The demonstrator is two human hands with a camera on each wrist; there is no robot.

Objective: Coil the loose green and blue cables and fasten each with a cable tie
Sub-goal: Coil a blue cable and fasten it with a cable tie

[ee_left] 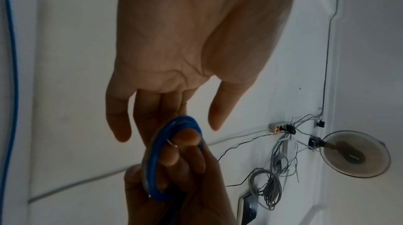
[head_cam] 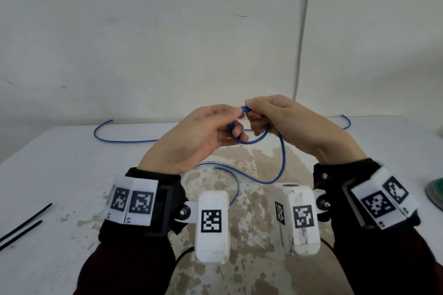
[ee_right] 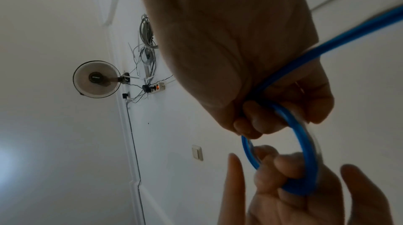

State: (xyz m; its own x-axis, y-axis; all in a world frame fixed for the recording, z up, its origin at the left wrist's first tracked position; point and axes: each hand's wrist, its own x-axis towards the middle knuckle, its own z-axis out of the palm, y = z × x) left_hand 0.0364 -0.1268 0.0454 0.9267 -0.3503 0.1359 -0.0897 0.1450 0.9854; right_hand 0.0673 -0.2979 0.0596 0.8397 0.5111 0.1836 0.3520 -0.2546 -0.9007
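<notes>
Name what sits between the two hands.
Head view: a small coil of the blue cable bridges left hand and right hand, both gripping it.

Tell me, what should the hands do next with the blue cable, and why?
Probably wind one more loop. Both hands, left hand and right hand, hold only a small coil, while much of the blue cable lies loose on the table, so the ties can wait.

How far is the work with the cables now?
Done: nothing is tied yet; both black cable ties lie unused on the table. In hand: the left hand and right hand hold a small first loop of the blue cable. Left: most of it trails loose. A green cable cannot be made out.
</notes>
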